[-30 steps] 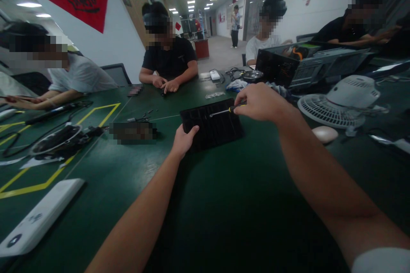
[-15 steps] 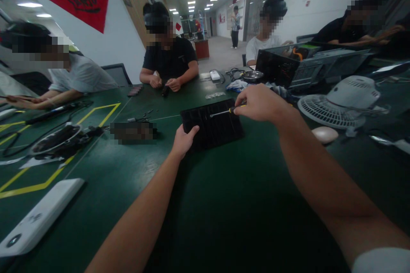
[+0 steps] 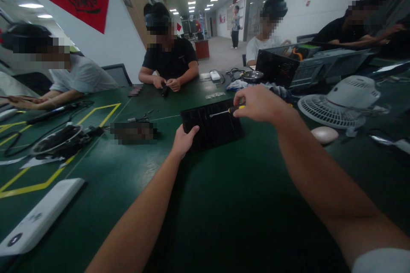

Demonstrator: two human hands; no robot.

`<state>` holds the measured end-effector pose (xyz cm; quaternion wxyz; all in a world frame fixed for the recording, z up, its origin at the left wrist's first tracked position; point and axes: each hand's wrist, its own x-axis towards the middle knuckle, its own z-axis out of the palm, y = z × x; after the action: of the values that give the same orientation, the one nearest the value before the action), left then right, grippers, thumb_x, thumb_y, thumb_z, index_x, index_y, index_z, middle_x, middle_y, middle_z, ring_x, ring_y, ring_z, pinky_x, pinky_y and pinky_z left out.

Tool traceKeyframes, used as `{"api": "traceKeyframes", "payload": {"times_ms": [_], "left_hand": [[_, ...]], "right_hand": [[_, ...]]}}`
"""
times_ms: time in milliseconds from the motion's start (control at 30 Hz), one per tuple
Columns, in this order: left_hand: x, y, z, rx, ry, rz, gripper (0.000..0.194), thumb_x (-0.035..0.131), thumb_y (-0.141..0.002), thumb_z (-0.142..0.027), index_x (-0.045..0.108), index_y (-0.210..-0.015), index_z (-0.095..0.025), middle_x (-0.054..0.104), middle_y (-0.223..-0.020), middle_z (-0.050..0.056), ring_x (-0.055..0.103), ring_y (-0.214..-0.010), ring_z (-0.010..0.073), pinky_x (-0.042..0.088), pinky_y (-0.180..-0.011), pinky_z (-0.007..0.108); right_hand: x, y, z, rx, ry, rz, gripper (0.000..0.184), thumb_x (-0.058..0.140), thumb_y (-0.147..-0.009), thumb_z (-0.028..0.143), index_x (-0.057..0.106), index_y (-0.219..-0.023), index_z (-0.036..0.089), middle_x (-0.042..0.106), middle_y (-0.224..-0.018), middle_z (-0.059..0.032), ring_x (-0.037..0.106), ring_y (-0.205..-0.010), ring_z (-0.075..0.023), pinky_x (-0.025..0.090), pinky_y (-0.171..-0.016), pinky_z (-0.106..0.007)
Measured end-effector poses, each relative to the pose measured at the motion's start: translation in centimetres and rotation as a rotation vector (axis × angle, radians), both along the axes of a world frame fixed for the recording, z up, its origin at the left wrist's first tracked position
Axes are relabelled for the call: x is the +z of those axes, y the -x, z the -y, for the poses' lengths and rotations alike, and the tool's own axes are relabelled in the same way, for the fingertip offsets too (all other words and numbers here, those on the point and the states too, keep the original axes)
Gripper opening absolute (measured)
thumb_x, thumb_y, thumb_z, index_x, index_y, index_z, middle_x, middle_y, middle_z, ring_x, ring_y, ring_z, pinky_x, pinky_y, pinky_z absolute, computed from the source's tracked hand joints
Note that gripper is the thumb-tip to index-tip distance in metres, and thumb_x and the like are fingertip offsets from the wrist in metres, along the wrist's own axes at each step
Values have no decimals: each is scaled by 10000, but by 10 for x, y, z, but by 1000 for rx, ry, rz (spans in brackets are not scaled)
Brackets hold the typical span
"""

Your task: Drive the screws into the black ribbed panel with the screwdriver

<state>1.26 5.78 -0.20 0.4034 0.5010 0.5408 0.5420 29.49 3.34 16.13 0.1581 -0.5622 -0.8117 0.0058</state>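
Observation:
A flat black plastic panel [image 3: 219, 130] with ribs across its face is tilted up over the green table [image 3: 205, 204]. My left hand [image 3: 185, 140] grips its left edge, the thumb on the near face and the other fingers hidden behind. In my right hand [image 3: 256, 103] is a screwdriver [image 3: 221, 114] with a yellow and black handle, pinched between thumb and fingers. Its shaft points left across the panel, and the tip lies over the ribbed face. Whether the tip touches the panel I cannot tell.
A white fan [image 3: 339, 102] and a pale mouse [image 3: 325, 135] lie to the right, before an opened computer case [image 3: 314, 66]. On the left are cables [image 3: 57, 138], a blurred-out object [image 3: 133, 132] and a long white device [image 3: 41, 217]. Co-workers sit around the table.
My hands, the panel and the screwdriver hold nearly the same place. Across the table, the co-worker in black has shifted their hands slightly.

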Motion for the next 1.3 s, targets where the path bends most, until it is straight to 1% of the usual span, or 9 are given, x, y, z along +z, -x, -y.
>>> {"api": "traceKeyframes", "payload": {"times_ms": [100, 167, 333, 500, 733, 867, 1000, 1167, 1300], "left_hand": [[-1, 0, -1, 10, 0, -4, 438, 888, -786, -398, 749, -1142, -184, 811, -1185, 135, 767, -1137, 340, 577, -1097, 552], [-1, 1, -2, 25, -4, -2, 448, 898, -770, -403, 750, -1130, -183, 814, -1170, 132, 766, -1128, 339, 570, -1099, 552], [-3, 2, -3, 28, 6, -20, 439, 902, -757, -415, 758, -1095, -175, 821, -1122, 130, 771, -1097, 340, 572, -1083, 546], [-4, 1, -3, 21, -21, 8, 476, 912, -747, -418, 754, -1128, -181, 821, -1147, 127, 774, -1101, 336, 574, -1080, 542], [-6, 2, -5, 16, -10, -1, 474, 905, -753, -430, 754, -1129, -183, 818, -1167, 130, 770, -1114, 343, 571, -1089, 551], [-6, 3, -5, 23, -9, -8, 467, 894, -766, -430, 748, -1133, -180, 817, -1159, 130, 771, -1104, 341, 574, -1082, 548], [-5, 2, -4, 14, -5, -5, 457, 886, -784, -417, 744, -1153, -187, 814, -1184, 132, 771, -1123, 338, 582, -1077, 544], [-6, 3, -5, 24, -5, -12, 455, 894, -769, -419, 751, -1134, -188, 818, -1169, 134, 769, -1128, 350, 578, -1088, 565], [-6, 3, -5, 12, -19, -15, 470, 887, -763, -438, 750, -1133, -183, 818, -1177, 134, 766, -1136, 353, 576, -1095, 565]], "right_hand": [[-2, 0, -1, -12, -15, -10, 271, 800, -809, 177, 856, -1075, 182, 829, -1058, -113, 754, -992, -291, 540, -860, -378], [-3, 1, -2, -14, -38, -10, 261, 791, -813, 167, 855, -1066, 174, 831, -1068, -121, 754, -1007, -297, 541, -866, -380], [-4, 3, -2, -18, -16, -1, 228, 780, -849, 228, 862, -1054, 171, 835, -1050, -130, 759, -1007, -313, 554, -867, -401], [0, 3, 1, -89, -5, 27, 237, 750, -913, 336, 884, -1041, 188, 840, -1064, -151, 762, -1058, -361, 567, -894, -453], [-1, 5, 1, -29, -9, 40, 245, 715, -973, 340, 861, -1090, 181, 835, -1108, -157, 757, -1091, -351, 546, -955, -453], [-3, 8, 0, -9, -14, 16, 207, 748, -955, 344, 856, -1041, 190, 831, -1058, -142, 758, -1058, -334, 546, -911, -428], [-1, 7, 2, 10, -30, -9, 196, 769, -936, 341, 860, -1021, 189, 825, -1021, -135, 757, -1019, -320, 542, -898, -419], [5, 1, 5, -18, -72, -51, 195, 789, -911, 330, 863, -1034, 197, 820, -988, -118, 754, -971, -305, 540, -869, -410], [3, 1, 5, -28, -91, -58, 178, 812, -883, 294, 862, -1029, 206, 821, -991, -113, 750, -973, -309, 538, -865, -417]]}}
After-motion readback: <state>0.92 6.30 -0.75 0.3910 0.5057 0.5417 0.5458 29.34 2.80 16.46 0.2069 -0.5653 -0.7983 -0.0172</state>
